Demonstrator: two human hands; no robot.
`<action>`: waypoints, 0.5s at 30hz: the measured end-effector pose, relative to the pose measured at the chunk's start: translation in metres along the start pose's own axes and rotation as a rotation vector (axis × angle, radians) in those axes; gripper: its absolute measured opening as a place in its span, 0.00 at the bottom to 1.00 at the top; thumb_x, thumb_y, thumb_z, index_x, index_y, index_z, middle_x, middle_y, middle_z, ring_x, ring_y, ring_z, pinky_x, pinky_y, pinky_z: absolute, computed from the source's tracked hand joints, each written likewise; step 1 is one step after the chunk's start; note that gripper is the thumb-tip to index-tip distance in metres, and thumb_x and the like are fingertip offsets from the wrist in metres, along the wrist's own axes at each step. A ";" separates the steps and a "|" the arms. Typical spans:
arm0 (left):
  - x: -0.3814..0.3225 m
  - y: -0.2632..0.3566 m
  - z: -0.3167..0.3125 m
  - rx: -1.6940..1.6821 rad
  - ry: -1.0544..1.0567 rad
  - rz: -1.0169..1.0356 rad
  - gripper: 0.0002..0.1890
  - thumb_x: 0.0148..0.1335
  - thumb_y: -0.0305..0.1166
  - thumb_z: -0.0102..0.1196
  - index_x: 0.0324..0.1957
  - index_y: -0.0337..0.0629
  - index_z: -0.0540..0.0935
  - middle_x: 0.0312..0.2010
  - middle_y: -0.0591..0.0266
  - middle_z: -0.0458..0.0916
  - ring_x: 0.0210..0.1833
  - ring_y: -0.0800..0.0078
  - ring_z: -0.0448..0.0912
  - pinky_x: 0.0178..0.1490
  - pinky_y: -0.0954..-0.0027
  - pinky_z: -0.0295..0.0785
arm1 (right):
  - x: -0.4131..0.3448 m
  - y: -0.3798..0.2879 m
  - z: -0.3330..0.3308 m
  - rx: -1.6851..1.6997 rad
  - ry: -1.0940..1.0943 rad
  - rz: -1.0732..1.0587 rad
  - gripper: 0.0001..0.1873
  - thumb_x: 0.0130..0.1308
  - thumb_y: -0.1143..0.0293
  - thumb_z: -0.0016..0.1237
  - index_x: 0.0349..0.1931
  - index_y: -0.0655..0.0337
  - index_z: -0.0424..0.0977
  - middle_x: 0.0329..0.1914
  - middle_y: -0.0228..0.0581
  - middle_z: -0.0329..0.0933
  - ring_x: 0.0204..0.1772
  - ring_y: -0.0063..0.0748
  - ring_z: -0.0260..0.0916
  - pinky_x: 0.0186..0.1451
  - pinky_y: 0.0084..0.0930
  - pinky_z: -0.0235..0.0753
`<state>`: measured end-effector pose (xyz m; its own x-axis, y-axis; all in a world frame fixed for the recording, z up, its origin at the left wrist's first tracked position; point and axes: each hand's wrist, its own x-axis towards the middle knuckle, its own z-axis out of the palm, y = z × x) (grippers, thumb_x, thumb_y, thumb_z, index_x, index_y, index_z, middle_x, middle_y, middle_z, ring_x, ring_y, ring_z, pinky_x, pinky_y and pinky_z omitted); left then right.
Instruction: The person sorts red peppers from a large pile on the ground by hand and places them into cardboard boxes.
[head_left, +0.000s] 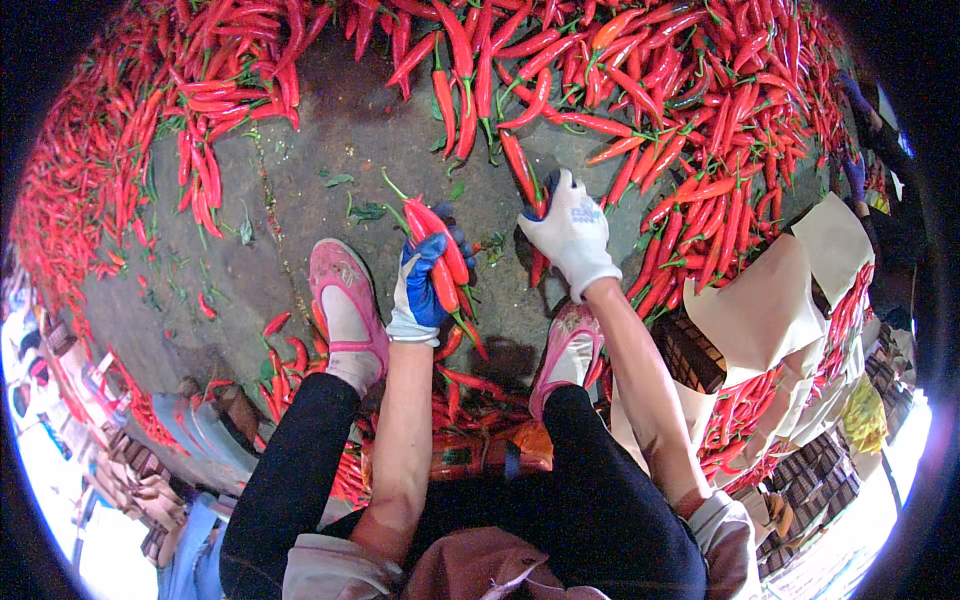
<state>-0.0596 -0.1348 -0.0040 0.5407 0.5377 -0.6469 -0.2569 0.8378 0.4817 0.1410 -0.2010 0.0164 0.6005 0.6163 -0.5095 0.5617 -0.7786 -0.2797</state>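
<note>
My left hand (421, 289), in a white glove with a blue coated palm, holds a small bunch of red chili peppers (435, 244) with green stems over the concrete floor (292, 184). To its right, my right hand (570, 225), in a similar glove, is closed around red chili peppers (523, 169) whose ends stick out above and below the fingers. Its palm is hidden from view. A large heap of red chili peppers (660, 82) spreads beyond both hands. More loose peppers (285, 375) lie by my left foot and between my feet.
Paper-lined crates (757, 300) filled with red peppers stand at the right. My pink shoes (345, 292) are planted either side of the hands. A coworker's purple-gloved hand (855, 176) is at the far right edge. Another person's jeans (196, 547) show at lower left.
</note>
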 end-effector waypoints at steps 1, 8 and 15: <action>0.002 -0.002 0.000 -0.013 -0.024 -0.015 0.27 0.59 0.34 0.58 0.60 0.39 0.69 0.41 0.60 0.79 0.42 0.66 0.79 0.48 0.63 0.77 | -0.004 0.009 0.002 0.092 0.004 0.002 0.34 0.50 0.55 0.62 0.51 0.68 0.66 0.46 0.56 0.74 0.50 0.51 0.75 0.53 0.39 0.75; -0.004 -0.024 -0.002 -0.108 -0.225 -0.137 0.30 0.59 0.31 0.55 0.64 0.36 0.65 0.56 0.53 0.75 0.58 0.59 0.74 0.64 0.59 0.67 | -0.065 -0.018 -0.009 0.518 0.177 -0.217 0.30 0.47 0.64 0.63 0.51 0.65 0.69 0.48 0.55 0.72 0.50 0.56 0.73 0.53 0.42 0.74; -0.011 -0.039 -0.019 -0.289 -0.221 -0.185 0.36 0.60 0.38 0.55 0.69 0.41 0.58 0.62 0.51 0.69 0.64 0.57 0.69 0.68 0.56 0.62 | -0.089 -0.029 -0.023 0.569 0.065 -0.513 0.28 0.50 0.63 0.61 0.51 0.63 0.70 0.50 0.52 0.72 0.50 0.53 0.72 0.54 0.40 0.74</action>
<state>-0.0711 -0.1720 -0.0269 0.7499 0.3690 -0.5491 -0.3366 0.9274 0.1634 0.0846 -0.2310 0.0890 0.3857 0.9088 -0.1593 0.4099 -0.3235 -0.8528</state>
